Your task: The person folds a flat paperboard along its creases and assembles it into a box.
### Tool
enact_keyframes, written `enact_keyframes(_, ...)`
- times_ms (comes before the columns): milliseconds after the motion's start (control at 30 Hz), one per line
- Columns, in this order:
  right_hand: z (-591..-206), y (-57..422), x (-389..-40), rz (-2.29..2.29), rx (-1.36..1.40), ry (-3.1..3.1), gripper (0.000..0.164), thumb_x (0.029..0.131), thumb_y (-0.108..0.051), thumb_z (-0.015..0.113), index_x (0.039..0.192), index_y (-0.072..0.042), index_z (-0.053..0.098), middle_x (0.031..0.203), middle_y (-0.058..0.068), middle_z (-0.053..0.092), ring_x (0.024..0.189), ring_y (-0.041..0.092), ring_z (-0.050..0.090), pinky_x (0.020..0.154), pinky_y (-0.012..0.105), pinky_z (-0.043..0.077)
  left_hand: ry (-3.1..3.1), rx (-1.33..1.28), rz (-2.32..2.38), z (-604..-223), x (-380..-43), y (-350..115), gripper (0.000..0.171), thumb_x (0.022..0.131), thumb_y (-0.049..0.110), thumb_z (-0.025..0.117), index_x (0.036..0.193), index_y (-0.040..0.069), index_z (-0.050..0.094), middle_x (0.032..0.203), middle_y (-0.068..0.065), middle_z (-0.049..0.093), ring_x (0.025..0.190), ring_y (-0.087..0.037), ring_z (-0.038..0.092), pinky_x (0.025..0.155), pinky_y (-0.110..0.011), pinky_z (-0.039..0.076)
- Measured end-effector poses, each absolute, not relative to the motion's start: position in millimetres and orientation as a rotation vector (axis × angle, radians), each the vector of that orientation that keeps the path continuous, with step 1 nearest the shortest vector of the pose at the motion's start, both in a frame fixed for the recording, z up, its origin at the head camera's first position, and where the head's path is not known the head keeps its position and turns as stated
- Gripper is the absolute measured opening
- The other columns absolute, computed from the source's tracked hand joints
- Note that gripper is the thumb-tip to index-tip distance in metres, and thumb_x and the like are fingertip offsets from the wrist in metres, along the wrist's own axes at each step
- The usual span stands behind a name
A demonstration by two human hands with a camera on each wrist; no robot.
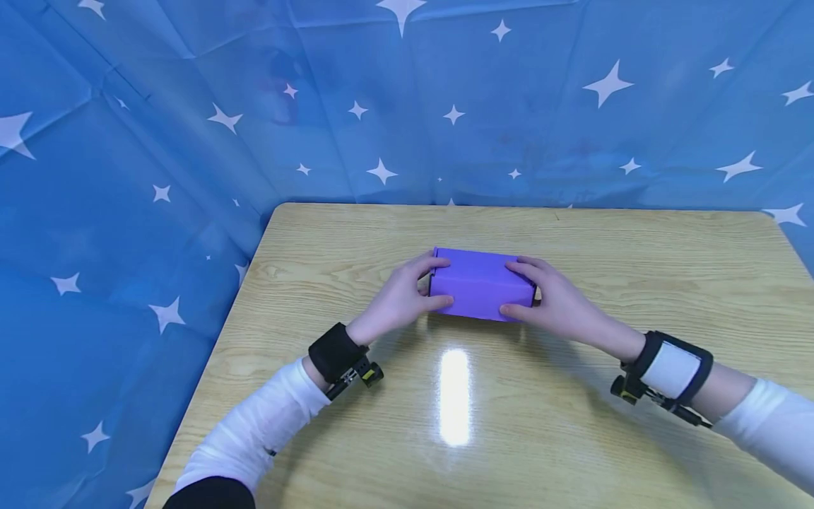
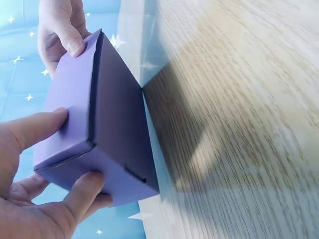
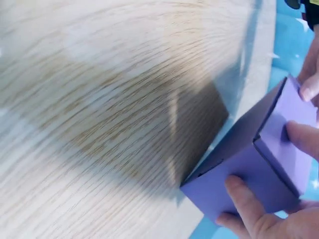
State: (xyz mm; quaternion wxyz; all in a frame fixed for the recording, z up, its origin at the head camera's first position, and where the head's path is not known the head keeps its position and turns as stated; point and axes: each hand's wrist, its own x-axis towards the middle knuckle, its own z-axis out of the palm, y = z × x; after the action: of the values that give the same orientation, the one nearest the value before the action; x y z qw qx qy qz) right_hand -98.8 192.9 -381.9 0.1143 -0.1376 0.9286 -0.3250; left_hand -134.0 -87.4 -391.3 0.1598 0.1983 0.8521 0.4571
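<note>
A small purple cardboard box (image 1: pixel 480 283) is held between both hands over the wooden table, its lid closed. My left hand (image 1: pixel 407 290) grips its left end, thumb on the top and fingers against the end panel, as the left wrist view shows with the box (image 2: pixel 119 119) close up. At the opposite end my right hand (image 1: pixel 559 297) grips it the same way, fingers spread over the end panel of the box (image 3: pixel 249 174) in the right wrist view. The box looks tilted, with a dark shadow on the table beneath it.
The pale wooden table (image 1: pixel 356 438) spreads around the hands, with a bright light reflection (image 1: pixel 454 396) in front of the box. A blue cloth (image 1: pixel 540 141) with white stars hangs behind the table and along its left side. Each wrist wears a black strap (image 1: pixel 337 351) with a small camera.
</note>
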Motion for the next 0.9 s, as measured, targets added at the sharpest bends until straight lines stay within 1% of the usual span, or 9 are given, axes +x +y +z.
enact_keyframes(33, -382, 194, -98, -0.947, -0.41, 2.726, 0.077, 0.096, -0.03, 0.078, 0.158, 0.0, 0.044, 0.166, 0.033, 0.033, 0.146, 0.058, 0.043, 0.111, 0.066, 0.05, 2.44, 0.577, 1.292, -392, -134, -87, 0.061, 0.095, 0.015, 0.079, 0.15, 0.006, 0.056, 0.173, -0.02, 0.031, 0.156, -0.038, 0.041, 0.117, -0.046, 0.051)
enact_keyframes(100, -383, 195, -97, -0.947, -0.417, 2.729, 0.075, 0.096, -0.028, 0.078, 0.157, 0.0, 0.045, 0.166, 0.032, 0.033, 0.146, 0.058, 0.043, 0.111, 0.066, 0.05, 2.458, 0.591, 1.256, -393, -133, -88, 0.058, 0.095, 0.016, 0.079, 0.148, 0.006, 0.058, 0.172, -0.02, 0.033, 0.157, -0.037, 0.04, 0.116, -0.046, 0.053)
enact_keyframes(233, -385, 198, -95, -0.944, -0.438, 2.749, 0.073, 0.095, -0.024, 0.079, 0.155, 0.0, 0.048, 0.166, 0.032, 0.033, 0.145, 0.057, 0.044, 0.11, 0.064, 0.052, 2.463, 0.609, 1.225, -395, -131, -89, 0.054, 0.096, 0.015, 0.078, 0.146, 0.006, 0.06, 0.171, -0.021, 0.034, 0.148, -0.038, 0.052, 0.106, -0.044, 0.06)
enact_keyframes(300, -387, 198, -94, -0.942, -0.452, 2.759, 0.072, 0.094, -0.022, 0.08, 0.155, 0.001, 0.049, 0.166, 0.031, 0.033, 0.144, 0.057, 0.046, 0.108, 0.061, 0.055, 2.475, 0.611, 1.206, -396, -131, -90, 0.052, 0.096, 0.015, 0.078, 0.144, 0.006, 0.062, 0.171, -0.021, 0.034, 0.145, -0.038, 0.055, 0.105, -0.041, 0.061)
enact_keyframes(433, -391, 199, -93, -0.966, -0.479, 2.758, 0.069, 0.093, -0.015, 0.079, 0.152, 0.004, 0.05, 0.165, 0.031, 0.033, 0.141, 0.055, 0.051, 0.101, 0.054, 0.06, 2.498, 0.614, 1.159, -396, -131, -90, 0.049, 0.096, 0.013, 0.078, 0.142, 0.005, 0.064, 0.171, -0.02, 0.035, 0.129, -0.038, 0.068, 0.102, -0.04, 0.062)
enact_keyframes(533, -393, 201, -96, -0.986, -0.498, 2.751, 0.065, 0.093, -0.009, 0.078, 0.15, 0.007, 0.051, 0.164, 0.032, 0.033, 0.14, 0.055, 0.052, 0.099, 0.051, 0.061, 2.531, 0.629, 1.11, -397, -133, -89, 0.048, 0.095, 0.013, 0.077, 0.141, 0.004, 0.065, 0.17, -0.02, 0.037, 0.136, -0.039, 0.063, 0.113, -0.044, 0.055)
enact_keyframes(667, -395, 203, -105, -0.963, -0.503, 2.752, 0.063, 0.094, -0.006, 0.076, 0.15, 0.009, 0.05, 0.164, 0.032, 0.031, 0.139, 0.055, 0.052, 0.102, 0.053, 0.059, 2.585, 0.65, 1.033, -398, -141, -87, 0.048, 0.096, 0.014, 0.076, 0.142, 0.002, 0.064, 0.169, -0.019, 0.038, 0.153, -0.038, 0.045, 0.125, -0.047, 0.044)
enact_keyframes(833, -398, 203, -115, -0.922, -0.492, 2.755, 0.064, 0.097, -0.01, 0.073, 0.154, 0.006, 0.047, 0.167, 0.031, 0.027, 0.136, 0.054, 0.057, 0.105, 0.055, 0.057, 2.606, 0.655, 0.996, -399, -151, -85, 0.049, 0.098, 0.015, 0.074, 0.144, 0.002, 0.062, 0.17, -0.018, 0.037, 0.154, -0.036, 0.045, 0.123, -0.044, 0.046)
enact_keyframes(900, -399, 204, -117, -0.893, -0.496, 2.768, 0.065, 0.098, -0.012, 0.073, 0.155, 0.005, 0.046, 0.168, 0.03, 0.027, 0.137, 0.053, 0.057, 0.107, 0.057, 0.056, 2.61, 0.652, 0.988, -400, -153, -85, 0.049, 0.099, 0.015, 0.073, 0.144, 0.002, 0.062, 0.17, -0.017, 0.037, 0.155, -0.036, 0.044, 0.124, -0.044, 0.045)
